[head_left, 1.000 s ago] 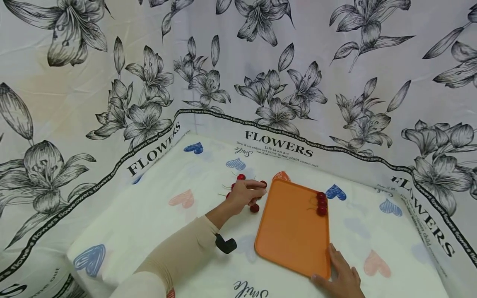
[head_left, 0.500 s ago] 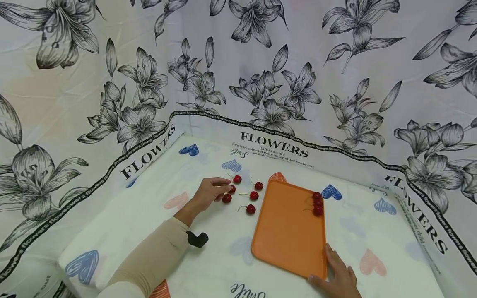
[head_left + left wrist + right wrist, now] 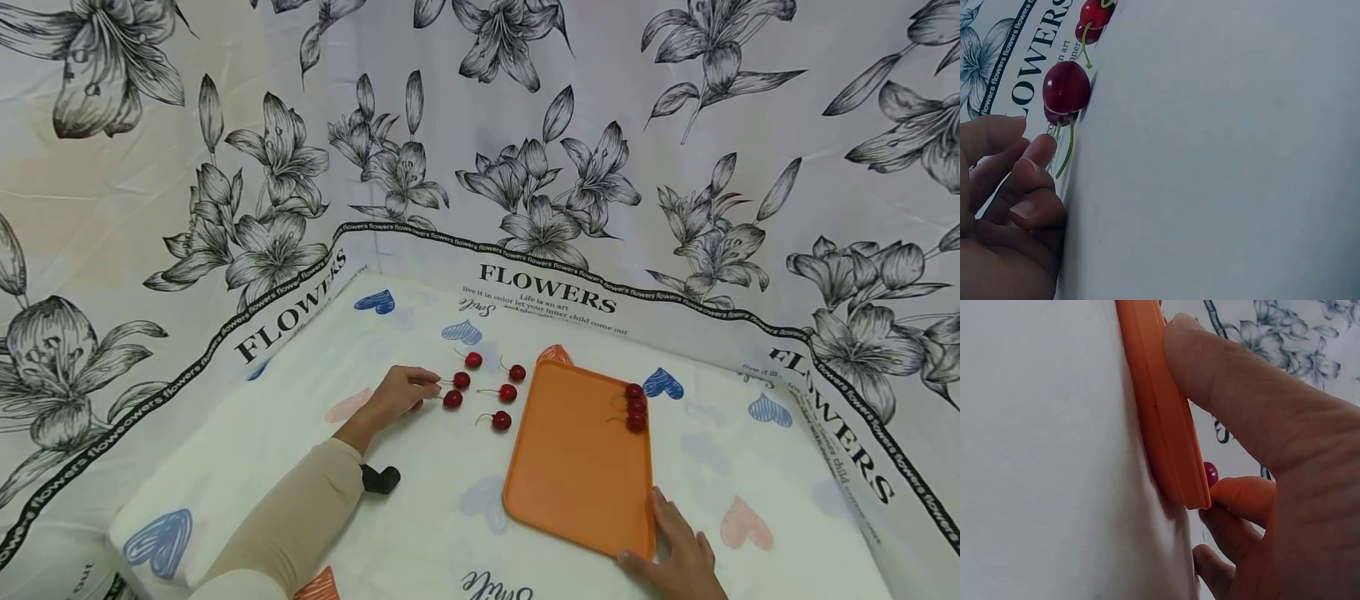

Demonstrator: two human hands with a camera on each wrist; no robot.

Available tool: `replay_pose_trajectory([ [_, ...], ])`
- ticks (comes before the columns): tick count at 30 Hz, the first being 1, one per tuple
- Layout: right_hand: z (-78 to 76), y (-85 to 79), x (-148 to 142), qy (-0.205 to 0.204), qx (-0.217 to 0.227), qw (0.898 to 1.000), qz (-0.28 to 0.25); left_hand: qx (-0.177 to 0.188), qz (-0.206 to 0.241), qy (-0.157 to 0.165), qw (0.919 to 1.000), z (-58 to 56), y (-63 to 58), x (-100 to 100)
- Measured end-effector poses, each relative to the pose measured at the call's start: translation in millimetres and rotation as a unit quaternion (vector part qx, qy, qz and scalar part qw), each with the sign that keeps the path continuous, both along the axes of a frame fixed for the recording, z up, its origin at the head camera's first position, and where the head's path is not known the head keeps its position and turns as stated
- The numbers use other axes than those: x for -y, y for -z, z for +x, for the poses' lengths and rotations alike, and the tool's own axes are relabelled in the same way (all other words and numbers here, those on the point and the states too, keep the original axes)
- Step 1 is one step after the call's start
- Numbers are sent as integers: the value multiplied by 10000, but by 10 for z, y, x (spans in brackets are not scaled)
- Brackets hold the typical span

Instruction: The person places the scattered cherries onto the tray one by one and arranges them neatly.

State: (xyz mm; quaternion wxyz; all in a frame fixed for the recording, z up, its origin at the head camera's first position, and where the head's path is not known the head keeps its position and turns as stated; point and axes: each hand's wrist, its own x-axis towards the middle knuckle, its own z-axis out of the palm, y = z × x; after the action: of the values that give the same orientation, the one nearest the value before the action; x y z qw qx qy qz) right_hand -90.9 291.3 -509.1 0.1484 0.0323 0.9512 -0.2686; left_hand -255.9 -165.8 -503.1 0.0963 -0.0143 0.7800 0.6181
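My left hand [image 3: 393, 396] hovers low over the table, just left of a loose group of red cherries. Its loosely bent fingertips lie close to the stems of two of them, the nearest cherry [image 3: 452, 399] and another cherry [image 3: 461, 380] behind it. In the left wrist view, a dark red cherry [image 3: 1066, 87] has its green stem hanging beside the fingers, with nothing pinched. My right hand [image 3: 678, 550] holds the near right corner of an orange tray [image 3: 577, 467], thumb on the near edge and fingers along the right side. Three cherries [image 3: 636, 406] sit in a row at the tray's far right edge.
Between the left hand and the tray lie more cherries, among them one cherry [image 3: 501, 420] near the tray's left edge. The white tablecloth [image 3: 420, 525] has printed hearts and words. A flower-printed curtain [image 3: 420, 108] rises behind the table.
My left hand has moved left from over the cherries near the tray to their left side, uncovering them. The right hand stays at the tray corner. The head view has shifted slightly.
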Motion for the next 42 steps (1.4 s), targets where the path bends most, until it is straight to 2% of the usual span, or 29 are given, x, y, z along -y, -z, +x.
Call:
replay_pose_trajectory([
  [3, 2, -10, -1, 26, 10, 10000, -24, -70, -156, 32, 9998, 3, 18, 3],
  [7, -4, -30, -3, 84, 35, 9999, -47, -321, -602, 244, 9974, -12, 31, -8],
  [10, -17, -40, -7, 92, 31, 9999, -42, -537, -1064, 406, 9920, -29, 39, -16],
  [13, -31, -40, -16, 74, 27, 10000, -26, -669, -1433, 400, 9866, -39, 32, -28],
  [17, -37, -36, -32, 55, 1, 10000, 10, -853, -2016, 388, 9750, -45, 6, -55],
  [20, -27, -33, -44, 14, -75, 10000, 25, -1071, -2411, 545, 9630, -57, 9, -73],
  [25, -2, -37, -59, -68, -211, 9997, 39, -1397, -2703, 760, 9495, -84, 17, -105],
  [29, -1, -44, -66, -82, -235, 9997, 9, -1376, -2765, 793, 9478, -90, 23, -140],
  [33, -10, -50, -75, -42, -186, 9998, 7, -1209, -2757, 860, 9497, -96, -3, -192],
  [38, -18, -57, -88, -60, -164, 9998, -92, -1010, -2984, 928, 9445, -127, -18, -243],
  [42, -15, -48, -94, -88, -135, 9997, -164, -866, -2995, 936, 9455, -113, -29, -242],
])
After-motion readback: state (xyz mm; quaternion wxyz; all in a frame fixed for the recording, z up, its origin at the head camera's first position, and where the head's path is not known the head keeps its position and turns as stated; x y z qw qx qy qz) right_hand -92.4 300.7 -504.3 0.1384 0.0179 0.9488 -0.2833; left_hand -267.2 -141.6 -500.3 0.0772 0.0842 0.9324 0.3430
